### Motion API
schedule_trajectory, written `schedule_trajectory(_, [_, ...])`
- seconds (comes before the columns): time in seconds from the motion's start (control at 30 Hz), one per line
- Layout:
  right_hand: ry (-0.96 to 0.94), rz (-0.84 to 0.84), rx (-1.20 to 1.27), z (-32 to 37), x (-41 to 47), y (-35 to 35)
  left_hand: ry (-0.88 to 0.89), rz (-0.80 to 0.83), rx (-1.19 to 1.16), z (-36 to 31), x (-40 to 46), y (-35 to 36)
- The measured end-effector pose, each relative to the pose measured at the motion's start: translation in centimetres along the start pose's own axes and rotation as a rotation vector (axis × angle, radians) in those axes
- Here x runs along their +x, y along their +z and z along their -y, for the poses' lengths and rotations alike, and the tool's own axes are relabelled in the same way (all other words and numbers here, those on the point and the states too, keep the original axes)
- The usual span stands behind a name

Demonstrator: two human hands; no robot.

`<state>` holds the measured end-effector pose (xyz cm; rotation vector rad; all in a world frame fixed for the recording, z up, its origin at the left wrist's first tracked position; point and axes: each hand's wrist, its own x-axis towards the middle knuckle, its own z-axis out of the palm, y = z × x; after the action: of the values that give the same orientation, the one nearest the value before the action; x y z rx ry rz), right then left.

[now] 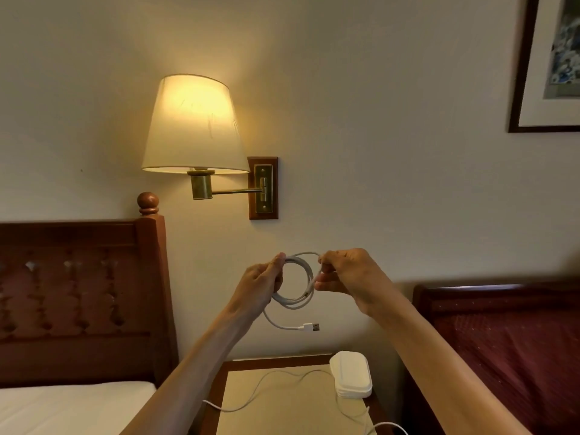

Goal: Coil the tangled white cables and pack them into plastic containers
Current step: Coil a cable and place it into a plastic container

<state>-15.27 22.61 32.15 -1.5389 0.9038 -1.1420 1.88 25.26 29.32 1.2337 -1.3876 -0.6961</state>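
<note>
In front of the wall, raised above the bedside table point(238, 400), the two hands hold a white cable point(296, 279) wound into a round coil of several turns. On the left, the left hand point(262, 282) pinches the upper left of the coil between thumb and fingers, which seems meant to keep the turns stacked so they cannot spring apart. In the middle the coil stands nearly upright with its open face toward the person, so its flat plane runs side to side and up and down instead of lying level. A short tail drops from the bottom of the coil and curves rightward, ending in a plug point(311, 327) that points to the right, its long axis close to horizontal; this free end hangs clear of both hands. On the right, the right hand point(343, 274) closes its fingertips on the coil's right side, apparently steadying it or feeding in the last of the slack. Holding the coil at opposite sides keeps it round and taut. Below, a second loose cable point(266, 386) trails across the table top, not yet coiled, and just right of it sits a stack of white containers point(351, 373) near the table's back right corner, where the finished coil presumably goes.
</note>
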Motion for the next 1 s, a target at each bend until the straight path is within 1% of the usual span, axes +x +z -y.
schedule_trajectory(0.07, [-0.042,-0.032,0.057,-0.5,-0.2,0.9,-0.013,-0.02,-0.023,0.0,0.1,0.2])
schedule_trajectory(0.13, [-0.16,-0.091,-0.023,-1.7,-0.3,1.8,-0.022,-0.044,-0.035,0.0,0.3,0.3])
schedule_trajectory(0.17, [-0.255,-0.147,-0.111,-2.6,-0.3,2.2,-0.026,-0.048,-0.05,-0.1,0.3,0.3])
schedule_trajectory(0.27, [-0.606,-0.378,-0.492,-4.8,-0.3,2.8,-0.038,-0.027,-0.139,-0.2,0.1,0.1])
schedule_trajectory(0.3, [-0.695,-0.422,-0.565,-5.3,-0.1,2.9,-0.049,-0.012,-0.175,-0.2,0.1,0.0])
schedule_trajectory(0.33, [-0.75,-0.432,-0.589,-5.6,0.1,2.9,-0.065,0.005,-0.219,-0.2,0.0,0.0])
schedule_trajectory(0.4, [-0.795,-0.388,-0.544,-5.9,0.5,2.7,-0.11,0.031,-0.328,-0.1,-0.2,-0.1])
schedule_trajectory(0.47, [-0.753,-0.299,-0.428,-5.9,0.9,2.4,-0.142,0.051,-0.437,0.1,-0.3,-0.3])
schedule_trajectory(0.5, [-0.679,-0.219,-0.314,-5.7,1.1,2.2,-0.149,0.059,-0.478,0.2,-0.3,-0.5])
schedule_trajectory(0.6, [-0.349,0.128,0.159,-4.4,1.0,1.3,-0.163,0.059,-0.561,0.3,-0.1,-0.8])
schedule_trajectory(0.63, [-0.283,0.219,0.248,-4.1,1.1,0.9,-0.169,0.056,-0.58,0.2,-0.1,-0.8])
schedule_trajectory(0.67, [-0.255,0.292,0.278,-4.0,1.1,0.5,-0.174,0.055,-0.586,0.1,-0.1,-0.9])
schedule_trajectory(0.73, [-0.283,0.403,0.243,-4.1,1.2,-0.1,-0.176,0.055,-0.574,-0.2,0.1,-1.0])
schedule_trajectory(0.8, [-0.343,0.446,0.12,-4.2,1.2,-0.6,-0.184,0.049,-0.596,-0.2,0.1,-1.0])
schedule_trajectory(0.9, [-0.406,0.38,-0.091,-4.2,0.9,-0.7,-0.192,0.058,-0.658,-0.1,-0.2,-1.0])
schedule_trajectory(1.0, [-0.413,0.297,-0.225,-4.7,0.9,-0.4,-0.176,0.087,-0.77,-0.3,-0.4,-1.2])
